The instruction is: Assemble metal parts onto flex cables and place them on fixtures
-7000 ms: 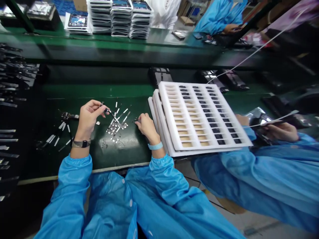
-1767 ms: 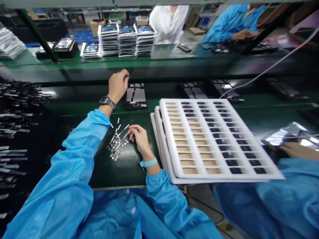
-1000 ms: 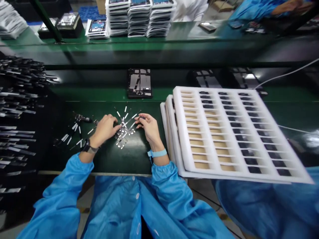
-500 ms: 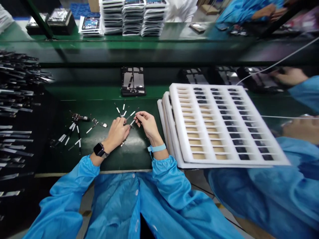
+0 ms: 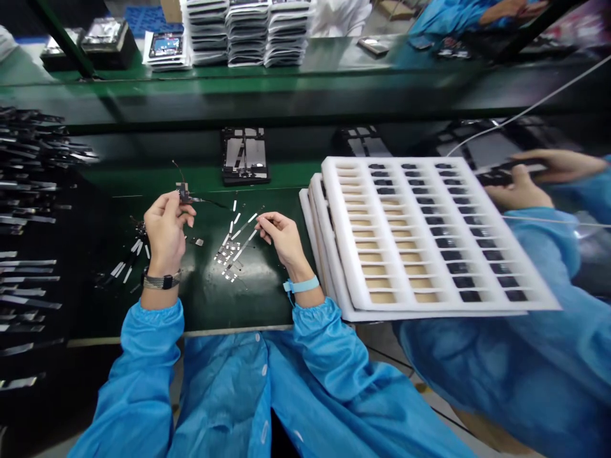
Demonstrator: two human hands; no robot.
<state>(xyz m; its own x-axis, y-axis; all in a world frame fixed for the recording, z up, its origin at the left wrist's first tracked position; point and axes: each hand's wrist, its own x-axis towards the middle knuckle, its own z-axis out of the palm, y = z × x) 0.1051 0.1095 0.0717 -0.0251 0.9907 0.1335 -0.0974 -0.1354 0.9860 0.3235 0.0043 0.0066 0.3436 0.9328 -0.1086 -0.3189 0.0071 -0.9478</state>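
Two hands are at work on a dark green bench mat (image 5: pixel 205 305). What is each one doing?

The left hand (image 5: pixel 165 232) is raised, its fingers clenched on a small dark part (image 5: pixel 184 193) with a thin wire curling from it. The right hand (image 5: pixel 281 236) sits low over the mat, its fingertips (image 5: pixel 261 221) pinched together. Whether they grasp anything is too small to tell.

Where exactly is that wired part?

It is just above the left hand, lifted over the mat and apart from the thin white-and-dark strips (image 5: pixel 233 253) scattered between the hands.

How much looks done, and how much is left?

Many strips lie loose there, and a large bundle of dark strips (image 5: pixel 28 152) lies at the far left. Beside the right hand, a white foam tray (image 5: pixel 429 305) shows small dark pieces in some cells and tan bases in others. Whether it is full, I cannot tell.

Can any brands or labels be read?

No. The stacked packages (image 5: pixel 248 32) on the far bench have printed covers, but no writing is legible. Neither is there any on the left wrist's watch (image 5: pixel 162 281) or the right wrist's blue band (image 5: pixel 300 285).
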